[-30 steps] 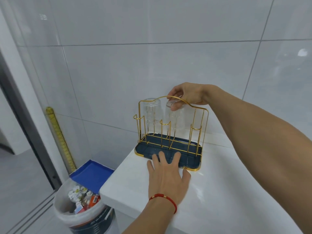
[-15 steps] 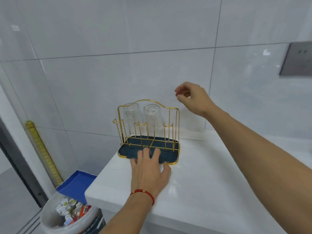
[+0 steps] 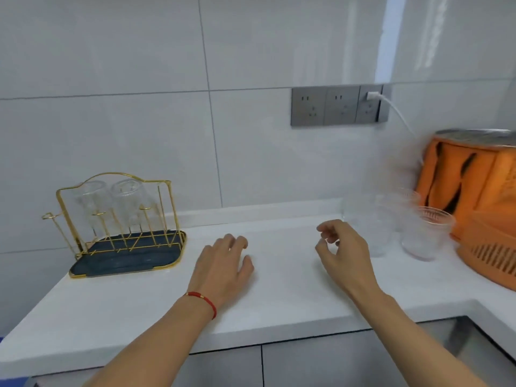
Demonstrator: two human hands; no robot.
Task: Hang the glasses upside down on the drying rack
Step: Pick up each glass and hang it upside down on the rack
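Two glasses [image 3: 111, 202] are hanging inverted on the rack [image 3: 122, 233], left of both empty hands; more glasses [image 3: 424, 236] are standing just right of the loosely curled right hand [image 3: 344, 252], while the left hand [image 3: 223, 268] is lying open on the tabletop [image 3: 279, 303].

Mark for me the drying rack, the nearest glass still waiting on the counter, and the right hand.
drying rack [image 3: 83, 191]: head view, on the gold wire frame's left shoulder.
nearest waiting glass [image 3: 424, 233]: head view, on its clear side wall.
right hand [image 3: 344, 252]: head view, on the back of the hand.
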